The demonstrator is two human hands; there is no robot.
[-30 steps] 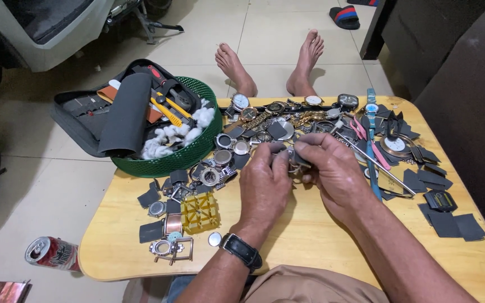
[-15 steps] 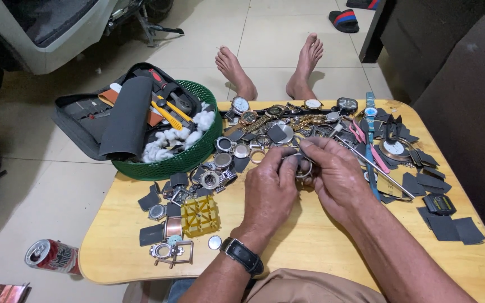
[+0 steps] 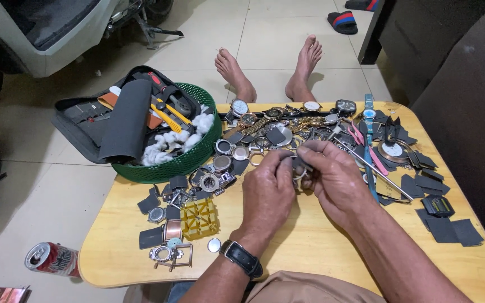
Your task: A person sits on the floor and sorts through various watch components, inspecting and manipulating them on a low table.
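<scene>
My left hand point(image 3: 269, 193) and my right hand point(image 3: 332, 177) meet over the middle of a low wooden table point(image 3: 310, 252). Together they pinch a small metal watch case point(image 3: 298, 166) between their fingertips; most of it is hidden by the fingers. A black wristwatch point(image 3: 242, 258) sits on my left wrist. Several watches, watch cases and loose parts point(image 3: 265, 126) lie scattered just beyond my hands.
A green basket point(image 3: 189, 160) at the table's left corner holds a black tool case point(image 3: 124, 118), yellow tools and white cotton. A yellow plastic holder point(image 3: 200, 217) lies near the left. Dark pads point(image 3: 447, 227) lie right. A person's bare feet point(image 3: 270, 70) rest beyond the table. A can point(image 3: 51, 259) lies on the floor.
Both hands have stayed together over the table's middle, with only small finger shifts around the watch case. Nothing else on the table has moved.
</scene>
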